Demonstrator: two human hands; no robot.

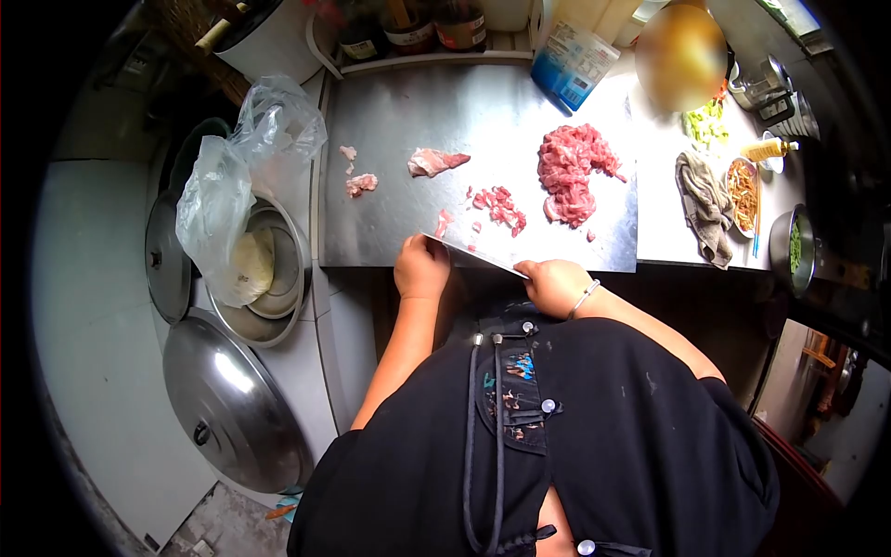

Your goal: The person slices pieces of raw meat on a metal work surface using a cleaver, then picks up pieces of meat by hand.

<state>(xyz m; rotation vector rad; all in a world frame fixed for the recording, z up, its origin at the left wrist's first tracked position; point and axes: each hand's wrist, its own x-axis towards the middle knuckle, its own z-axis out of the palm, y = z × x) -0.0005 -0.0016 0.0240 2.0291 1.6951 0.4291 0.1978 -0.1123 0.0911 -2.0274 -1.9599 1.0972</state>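
Note:
Between my hands, at the front edge of the metal cutting surface (371, 223), is a kitchen knife (478, 257) with a broad blade, seen nearly edge-on. My left hand (422, 269) closes on its left end. My right hand (557, 286) grips the other end; the handle is hidden. Just beyond the blade lie small chopped meat bits (501, 209). A heap of sliced raw meat (575, 172) sits to the right. Further back is a pale, fatty meat piece (436, 162), with small scraps (361, 185) to its left.
At left stand a steel basin (302, 302), a plastic bag (218, 204) and a large lid (232, 408). Right of the board are a cloth (705, 204), a dish of shredded food (742, 195) and a bowl of greens (794, 246). A blue-and-clear pouch (575, 70) and jars (408, 32) stand behind.

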